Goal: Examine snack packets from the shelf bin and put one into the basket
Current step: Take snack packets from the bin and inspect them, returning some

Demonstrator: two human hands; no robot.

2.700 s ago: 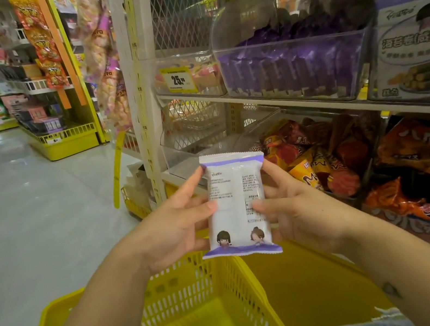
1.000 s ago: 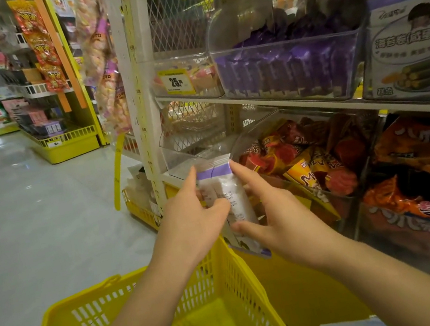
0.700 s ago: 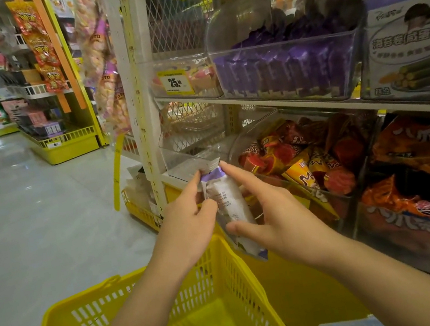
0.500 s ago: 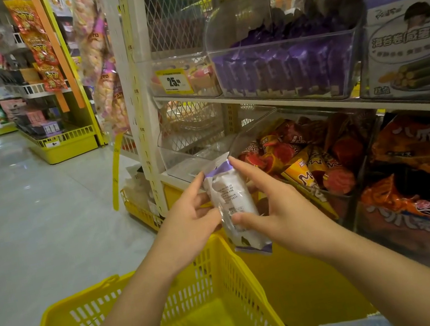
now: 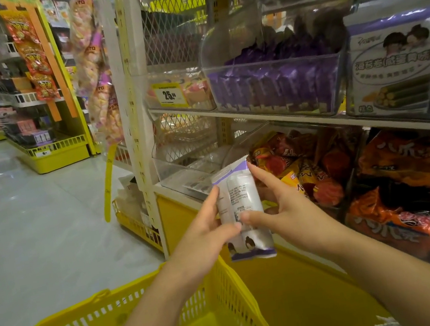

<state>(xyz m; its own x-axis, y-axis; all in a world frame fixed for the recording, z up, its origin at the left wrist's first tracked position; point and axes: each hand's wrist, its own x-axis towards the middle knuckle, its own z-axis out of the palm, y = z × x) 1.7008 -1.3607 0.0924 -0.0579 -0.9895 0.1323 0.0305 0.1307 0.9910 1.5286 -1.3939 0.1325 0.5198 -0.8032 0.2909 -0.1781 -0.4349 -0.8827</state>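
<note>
The white and purple snack packet (image 5: 241,204) is up in the air, just above the rim of the yellow plastic basket (image 5: 92,322) with holes in its sides. The left hand (image 5: 204,239) and right hand (image 5: 282,208) both pinch it, thumbs in front, bending the shiny wrapper. A clear bin (image 5: 337,89) behind holds purple packets (image 5: 266,87).

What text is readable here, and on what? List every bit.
"25": yellow price tag, its small digits blurred.
"海苔卷(咸蛋黄味)": purple-and-white box.
"マロ": hanging bags.
Print on the held packet: too small to read.
Lettering on the orange bags: too creased to read.
</note>
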